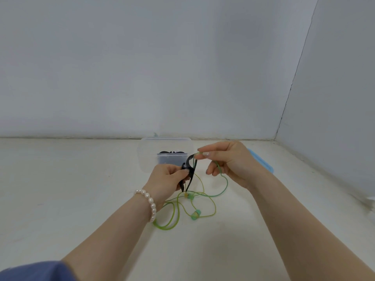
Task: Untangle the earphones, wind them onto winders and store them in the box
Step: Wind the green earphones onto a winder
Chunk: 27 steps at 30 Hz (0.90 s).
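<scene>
Gripping black plastic winder (187,171) in left hand (166,182), right hand (227,163) pinching green earphone cord (203,194) at winder's top, above white bench (81,189), before clear plastic box (165,146).

Off-white table (81,189), clear box (165,146), blue lid (261,162), loose green earphone cord (174,220).

left hand (165,179) grips winder (188,169) | right hand (227,161) pinches green cord (220,190)
</scene>
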Available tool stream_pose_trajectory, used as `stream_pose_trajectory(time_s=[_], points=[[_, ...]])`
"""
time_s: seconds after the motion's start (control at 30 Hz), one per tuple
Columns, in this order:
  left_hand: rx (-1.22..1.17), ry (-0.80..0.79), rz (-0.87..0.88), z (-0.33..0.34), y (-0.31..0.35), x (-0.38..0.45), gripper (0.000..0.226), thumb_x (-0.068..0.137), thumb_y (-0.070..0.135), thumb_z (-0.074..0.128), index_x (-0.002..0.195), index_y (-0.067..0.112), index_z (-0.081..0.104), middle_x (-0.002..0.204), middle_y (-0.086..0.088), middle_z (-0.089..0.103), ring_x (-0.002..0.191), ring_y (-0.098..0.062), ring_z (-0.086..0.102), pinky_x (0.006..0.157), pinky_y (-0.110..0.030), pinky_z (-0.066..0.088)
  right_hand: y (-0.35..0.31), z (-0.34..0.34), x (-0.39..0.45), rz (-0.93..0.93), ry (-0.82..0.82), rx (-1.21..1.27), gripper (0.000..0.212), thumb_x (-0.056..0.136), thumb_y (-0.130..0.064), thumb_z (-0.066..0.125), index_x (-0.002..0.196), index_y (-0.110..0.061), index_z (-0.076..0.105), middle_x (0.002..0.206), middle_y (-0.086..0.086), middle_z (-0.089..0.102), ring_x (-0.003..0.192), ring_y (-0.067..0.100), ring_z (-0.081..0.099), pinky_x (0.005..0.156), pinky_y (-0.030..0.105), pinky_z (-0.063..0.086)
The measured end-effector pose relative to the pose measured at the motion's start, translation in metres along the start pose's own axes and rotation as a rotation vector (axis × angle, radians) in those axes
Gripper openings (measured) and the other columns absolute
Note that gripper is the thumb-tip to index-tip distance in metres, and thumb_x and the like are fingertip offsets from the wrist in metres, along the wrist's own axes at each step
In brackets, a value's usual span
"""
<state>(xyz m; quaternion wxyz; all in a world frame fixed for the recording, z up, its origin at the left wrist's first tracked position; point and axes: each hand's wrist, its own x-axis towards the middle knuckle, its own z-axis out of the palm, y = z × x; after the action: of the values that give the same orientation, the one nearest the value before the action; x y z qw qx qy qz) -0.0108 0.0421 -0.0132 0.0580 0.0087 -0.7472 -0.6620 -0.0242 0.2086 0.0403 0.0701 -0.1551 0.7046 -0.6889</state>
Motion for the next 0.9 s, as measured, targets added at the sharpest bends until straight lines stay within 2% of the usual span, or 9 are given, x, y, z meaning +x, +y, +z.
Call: stream_pose_trajectory(time_s=[0.13, 0.27, 0.4, 0.53, 0.63, 0.7, 0.77, 0.83, 0.9], points=[[0.004, 0.108, 0.064, -0.004, 0.001, 0.003, 0.026, 0.085, 0.015, 0.062, 0.070, -0.005, 0.065, 0.057, -0.007, 0.053, 0.056, -0.018, 0.042, 0.061, -0.033, 0.038, 0.002, 0.017, -0.005, 0.043, -0.227, -0.196, 0.015, 0.082, 0.007, 0.061, 0.081, -0.007, 0.065, 0.085, 0.017, 0.072, 0.055, 0.020, 0.067, 0.053, 0.025, 0.053], [-0.119, 0.200, 0.047, -0.006, 0.006, 0.003, 0.027, 0.087, 0.012, 0.059, 0.061, 0.007, 0.063, 0.045, 0.003, 0.051, 0.044, -0.008, 0.043, 0.053, -0.022, 0.038, 0.010, 0.030, -0.005, 0.141, -0.258, -0.254, 0.023, 0.082, 0.009, 0.061, 0.077, -0.009, 0.047, 0.073, 0.014, 0.071, 0.059, 0.024, 0.068, 0.058, 0.029, 0.057], [-0.270, 0.180, 0.032, 0.000, 0.013, -0.001, 0.024, 0.088, 0.012, 0.058, 0.066, 0.004, 0.064, 0.041, 0.007, 0.050, 0.042, -0.006, 0.040, 0.055, -0.022, 0.036, 0.019, 0.032, -0.005, 0.302, -0.272, -0.270, 0.022, 0.084, -0.012, 0.068, 0.076, -0.011, 0.047, 0.069, 0.013, 0.070, 0.061, 0.025, 0.069, 0.057, 0.028, 0.057], [-0.342, 0.119, 0.079, 0.003, 0.017, -0.008, 0.019, 0.088, 0.013, 0.058, 0.083, -0.003, 0.068, 0.069, -0.009, 0.058, 0.064, -0.016, 0.046, 0.065, -0.028, 0.041, 0.023, 0.026, -0.001, 0.385, -0.302, -0.343, 0.022, 0.085, -0.029, 0.066, 0.074, -0.011, 0.059, 0.057, 0.004, 0.067, 0.045, 0.013, 0.059, 0.045, 0.019, 0.045], [-0.273, 0.005, 0.111, 0.007, 0.016, -0.013, 0.021, 0.088, 0.015, 0.057, 0.082, -0.002, 0.068, 0.076, -0.015, 0.058, 0.071, -0.024, 0.048, 0.073, -0.034, 0.043, 0.023, 0.019, 0.002, 0.368, -0.234, -0.432, 0.024, 0.084, -0.026, 0.066, 0.067, -0.010, 0.066, 0.048, 0.001, 0.058, 0.039, 0.011, 0.043, 0.042, 0.020, 0.032], [-0.172, -0.064, 0.142, 0.009, 0.016, -0.018, 0.019, 0.088, 0.015, 0.058, 0.080, 0.004, 0.071, 0.073, -0.007, 0.066, 0.069, -0.014, 0.057, 0.074, -0.024, 0.045, 0.021, 0.010, 0.003, 0.338, -0.155, -0.496, 0.020, 0.081, -0.021, 0.070, 0.063, -0.012, 0.068, 0.047, 0.000, 0.054, 0.040, 0.010, 0.038, 0.042, 0.021, 0.028], [-0.075, -0.110, 0.167, 0.010, 0.017, -0.021, 0.014, 0.086, 0.015, 0.060, 0.085, 0.010, 0.073, 0.080, 0.000, 0.073, 0.075, -0.006, 0.065, 0.077, -0.018, 0.049, 0.019, -0.003, 0.004, 0.310, -0.065, -0.519, 0.016, 0.074, -0.018, 0.075, 0.061, -0.013, 0.068, 0.047, -0.002, 0.051, 0.041, 0.010, 0.036, 0.042, 0.020, 0.027], [0.003, -0.136, 0.165, 0.010, 0.016, -0.021, 0.014, 0.085, 0.016, 0.062, 0.090, 0.010, 0.074, 0.092, -0.006, 0.074, 0.087, -0.010, 0.067, 0.083, -0.020, 0.048, 0.016, -0.015, 0.005, 0.299, -0.013, -0.497, 0.016, 0.071, -0.015, 0.078, 0.059, -0.014, 0.068, 0.043, -0.004, 0.047, 0.041, 0.010, 0.034, 0.042, 0.021, 0.026], [0.069, -0.168, 0.152, 0.009, 0.015, -0.021, 0.015, 0.085, 0.014, 0.062, 0.093, 0.007, 0.073, 0.097, -0.012, 0.073, 0.087, -0.013, 0.064, 0.081, -0.018, 0.046, 0.015, -0.023, 0.006, 0.293, 0.012, -0.465, 0.016, 0.072, -0.009, 0.077, 0.059, -0.013, 0.067, 0.040, -0.005, 0.044, 0.042, 0.011, 0.031, 0.042, 0.021, 0.023]])
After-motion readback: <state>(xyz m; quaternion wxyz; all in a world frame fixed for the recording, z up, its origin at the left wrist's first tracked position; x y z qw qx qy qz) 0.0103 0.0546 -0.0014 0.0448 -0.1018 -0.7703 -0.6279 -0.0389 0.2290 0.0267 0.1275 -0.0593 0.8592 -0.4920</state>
